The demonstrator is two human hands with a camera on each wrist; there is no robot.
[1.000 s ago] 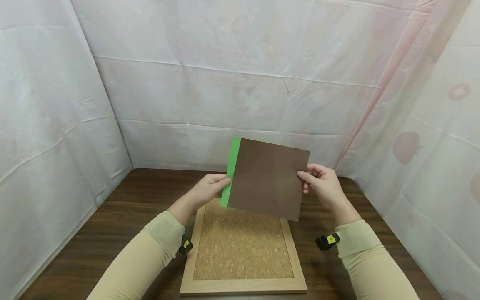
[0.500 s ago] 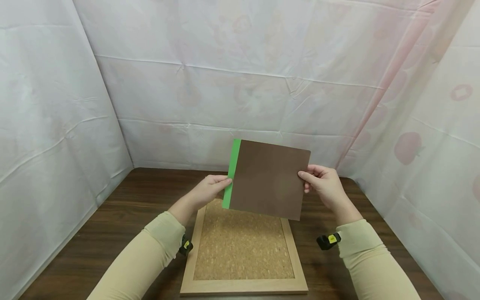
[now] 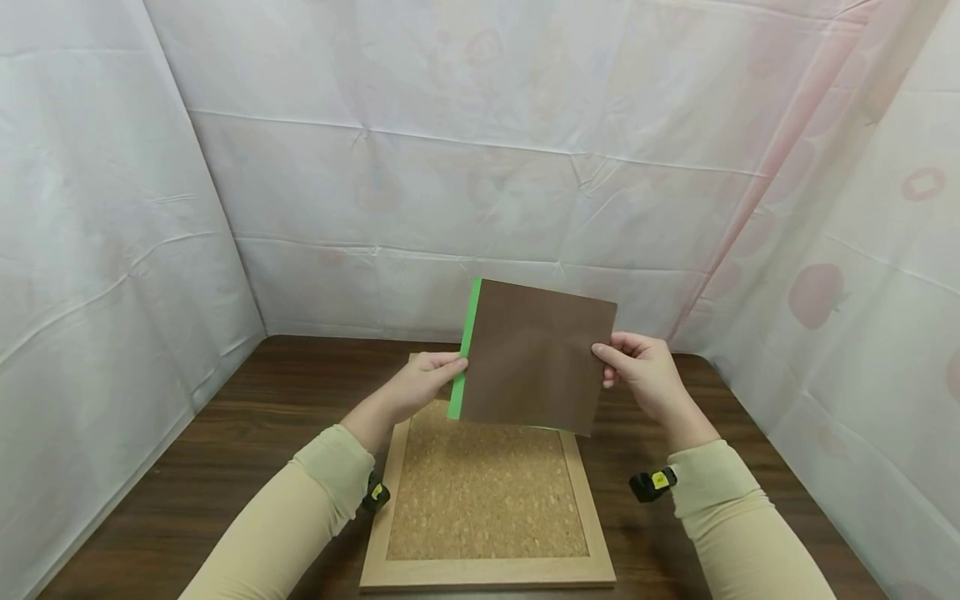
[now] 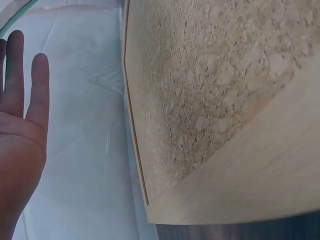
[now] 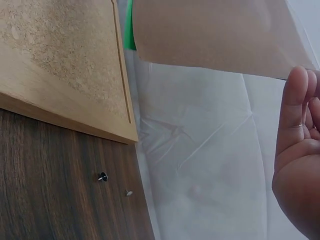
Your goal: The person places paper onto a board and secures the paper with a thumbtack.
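Brown card point(image 3: 534, 357), with green card point(image 3: 460, 360) showing as a thin strip along its left edge, is held upright in the air above the far end of the corkboard point(image 3: 486, 492). The left hand point(image 3: 422, 379) pinches the left edge, thumb on the green strip; the right hand point(image 3: 643, 371) pinches the right edge, thumb on the front and fingers curled behind. The cards' lower edge hangs clear of the cork, with open air between. The board lies flat on the table point(image 3: 225, 467), its wooden frame running close to the table's near edge. White sheeting point(image 3: 375, 167) walls in the table at the back and on both sides, close behind the cards. Bare dark wood lies open to the left and right of the board. Two pins point(image 5: 115, 184) lie on the table near the board's corner, in the right wrist view. Since a second ago the green strip has narrowed and the cards have shifted slightly left.
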